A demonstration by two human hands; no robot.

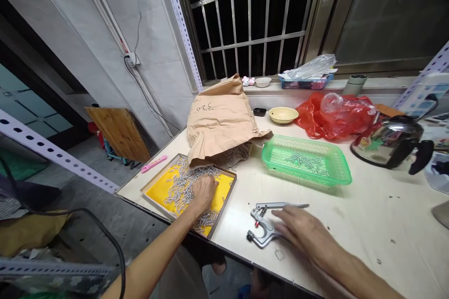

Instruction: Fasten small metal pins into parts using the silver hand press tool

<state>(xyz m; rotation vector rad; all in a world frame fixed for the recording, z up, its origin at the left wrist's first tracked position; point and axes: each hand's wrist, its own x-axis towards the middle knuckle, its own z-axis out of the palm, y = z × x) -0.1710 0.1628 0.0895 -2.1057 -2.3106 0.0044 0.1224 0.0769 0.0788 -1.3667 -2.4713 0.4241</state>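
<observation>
My left hand (204, 192) reaches into a shallow tray (218, 222) with a yellow bottom. Its fingers are curled down among many small silvery metal pieces (180, 188), and what they pinch is hidden. Flat on the table lies a pair of metal snap-fastener pliers (265, 233), with a spring and a curved jaw at its left end. Over its handles rests my right hand (304, 229), fingers stretched out and not wrapped round them. A green plastic basket (342, 170) beyond holds more silvery pieces (307, 161).
Behind the tray slumps a brown paper sack (220, 121), its mouth showing more pieces. A pink strip (154, 163) lies left of the tray. Further back are a cream bowl (283, 115), red plastic bags (336, 117) and a kettle (389, 142). The table's front edge runs close to both forearms.
</observation>
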